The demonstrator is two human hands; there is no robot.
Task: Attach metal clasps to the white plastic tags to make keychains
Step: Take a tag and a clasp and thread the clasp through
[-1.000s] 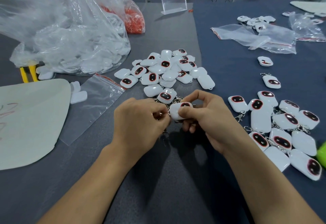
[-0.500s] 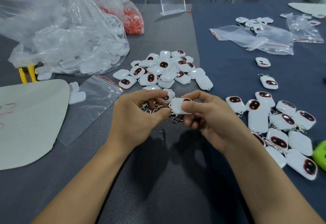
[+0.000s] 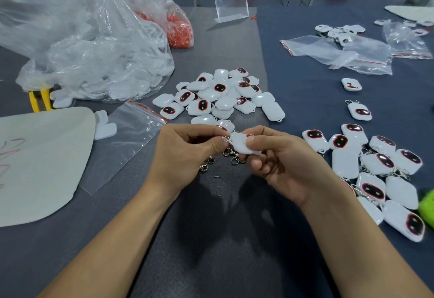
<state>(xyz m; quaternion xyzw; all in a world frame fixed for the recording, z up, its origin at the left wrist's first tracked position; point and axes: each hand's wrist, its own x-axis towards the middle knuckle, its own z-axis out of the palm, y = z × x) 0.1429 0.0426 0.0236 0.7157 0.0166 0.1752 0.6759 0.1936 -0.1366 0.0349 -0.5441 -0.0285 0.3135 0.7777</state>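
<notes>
Head view: your right hand point(image 3: 279, 164) pinches the white tag point(image 3: 243, 144) above the mat, your left hand point(image 3: 185, 154) closed on a clasp point(image 3: 226, 138) at its loop corner. Keep the tag steady and feed the ring fully through the eyelet, I'd say. Loose clasps point(image 3: 231, 157) lie just beneath, the untouched tag pile point(image 3: 220, 95) beyond. No readable writing or brand anywhere.

Both forearms bare to frame edge, no sleeves. Left hand point(image 3: 185, 154) and right hand point(image 3: 284, 166) ungloved, fingernails short.
</notes>
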